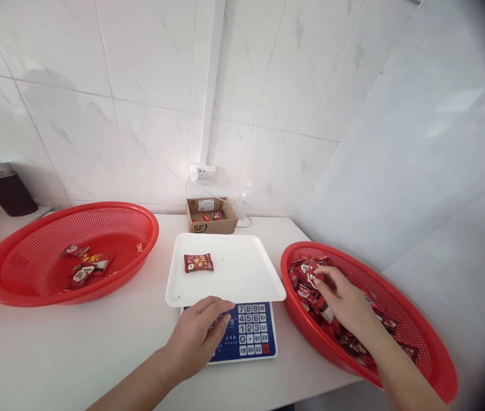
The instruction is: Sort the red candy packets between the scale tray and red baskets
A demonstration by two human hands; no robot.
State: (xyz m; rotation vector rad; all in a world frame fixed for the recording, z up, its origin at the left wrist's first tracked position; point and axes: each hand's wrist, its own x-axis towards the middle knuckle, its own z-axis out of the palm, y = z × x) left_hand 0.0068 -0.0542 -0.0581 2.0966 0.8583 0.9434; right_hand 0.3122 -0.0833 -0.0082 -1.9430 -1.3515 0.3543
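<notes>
A white tray (242,268) sits on a scale with a blue keypad (251,331); one red candy packet (198,262) lies on the tray. My left hand (197,337) rests on the front of the scale beside the keypad, fingers loosely curled and holding nothing. My right hand (340,299) is inside the red basket on the right (396,297), which holds several red packets. Its fingers are pinched on one red packet (311,273) at the top of the pile.
A second red basket (139,240) on the left holds a few packets. A small cardboard box (211,215) and a clear bottle (243,204) stand at the tiled wall under a socket (203,173). A dark bin (4,188) stands far left.
</notes>
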